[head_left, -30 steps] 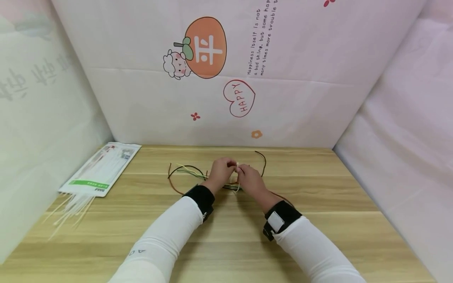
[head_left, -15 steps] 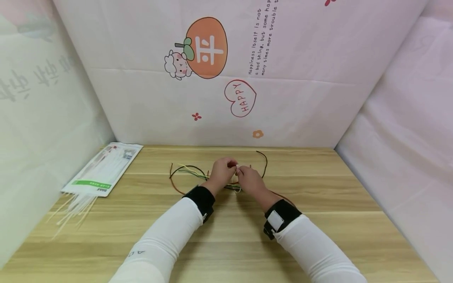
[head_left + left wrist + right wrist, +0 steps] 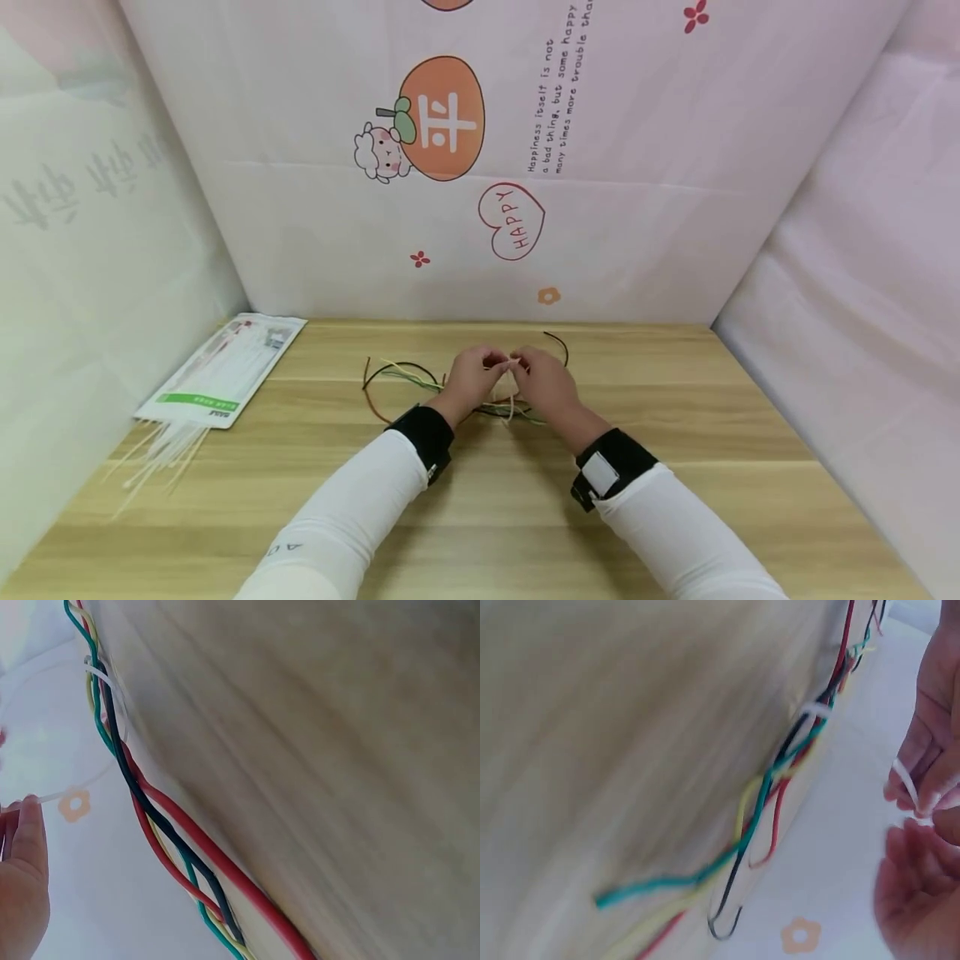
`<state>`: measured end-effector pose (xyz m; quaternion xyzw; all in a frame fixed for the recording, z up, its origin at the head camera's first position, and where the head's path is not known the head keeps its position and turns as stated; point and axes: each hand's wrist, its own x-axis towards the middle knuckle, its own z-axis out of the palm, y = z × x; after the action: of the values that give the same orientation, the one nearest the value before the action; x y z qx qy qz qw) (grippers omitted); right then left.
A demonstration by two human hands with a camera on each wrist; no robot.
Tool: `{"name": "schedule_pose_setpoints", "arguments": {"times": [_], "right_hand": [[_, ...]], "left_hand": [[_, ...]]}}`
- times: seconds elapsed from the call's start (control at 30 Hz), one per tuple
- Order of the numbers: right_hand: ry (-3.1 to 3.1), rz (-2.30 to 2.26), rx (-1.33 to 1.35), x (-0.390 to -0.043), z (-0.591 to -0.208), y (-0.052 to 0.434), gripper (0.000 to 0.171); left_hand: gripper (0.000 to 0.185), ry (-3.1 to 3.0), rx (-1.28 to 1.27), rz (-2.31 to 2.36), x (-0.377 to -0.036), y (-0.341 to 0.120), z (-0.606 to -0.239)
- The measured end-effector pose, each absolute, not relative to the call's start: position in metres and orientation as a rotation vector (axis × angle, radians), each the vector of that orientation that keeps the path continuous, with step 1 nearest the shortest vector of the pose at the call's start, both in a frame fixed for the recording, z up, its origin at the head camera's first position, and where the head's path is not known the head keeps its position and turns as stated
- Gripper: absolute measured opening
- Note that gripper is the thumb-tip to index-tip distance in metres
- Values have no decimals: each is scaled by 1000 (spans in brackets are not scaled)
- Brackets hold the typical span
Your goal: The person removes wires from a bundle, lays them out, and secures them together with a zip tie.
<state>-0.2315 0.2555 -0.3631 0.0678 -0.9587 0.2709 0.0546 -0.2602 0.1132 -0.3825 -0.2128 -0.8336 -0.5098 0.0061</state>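
Observation:
A thin white cable tie (image 3: 512, 400) makes a large loop from the fingertips down to a bundle of wires. My left hand (image 3: 472, 383) pinches the tie between thumb and forefinger. In the right wrist view a short white piece of tie (image 3: 904, 780) shows in its fingers. My right hand (image 3: 550, 392) meets it fingertip to fingertip, pinching the tie too. Below them lies the wire bundle (image 3: 124, 754) of red, black, green and yellow strands. The tie's strap (image 3: 96, 669) passes round this bundle in the left wrist view.
Loose wire ends (image 3: 405, 371) fan out over the wooden table (image 3: 480, 517). At the back left lies a white packet (image 3: 225, 367) with several cable ties (image 3: 168, 446) poking out. Printed white cloth (image 3: 622, 242) walls the table at the back and both sides.
My right hand has shifted slightly right and turned at the tie. More of the white loop and a green wire end now show beneath the hands. The head view has tilted a little upward.

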Motion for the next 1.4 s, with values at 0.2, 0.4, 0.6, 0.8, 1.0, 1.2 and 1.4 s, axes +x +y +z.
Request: {"name": "schedule_pose_setpoints", "arguments": {"times": [0.2,0.4,0.6,0.8,1.0,1.2,1.4], "right_hand": [[-2866,623,280,-231,-359,260,16],[-2698,247,547,-228,-370,266,6],[-2412,-143,818,-229,-377,278,33],[-2233,-197,895,-227,-373,280,31],[-2190,76,953,-221,-373,273,33],[-2364,404,820,-215,-373,268,20],[-2287,429,868,-216,-374,265,6]], "left_hand": [[14,-2609,-693,-1590,-255,117,-383],[11,-2605,-711,-1592,-256,116,-386],[10,-2652,-844,-1470,-255,111,-387],[9,-2688,-924,-1293,-254,108,-385],[7,-2666,-883,-1186,-248,101,-383],[7,-2629,-874,-1147,-244,100,-381],[12,-2672,-923,-969,-241,102,-382]]}}
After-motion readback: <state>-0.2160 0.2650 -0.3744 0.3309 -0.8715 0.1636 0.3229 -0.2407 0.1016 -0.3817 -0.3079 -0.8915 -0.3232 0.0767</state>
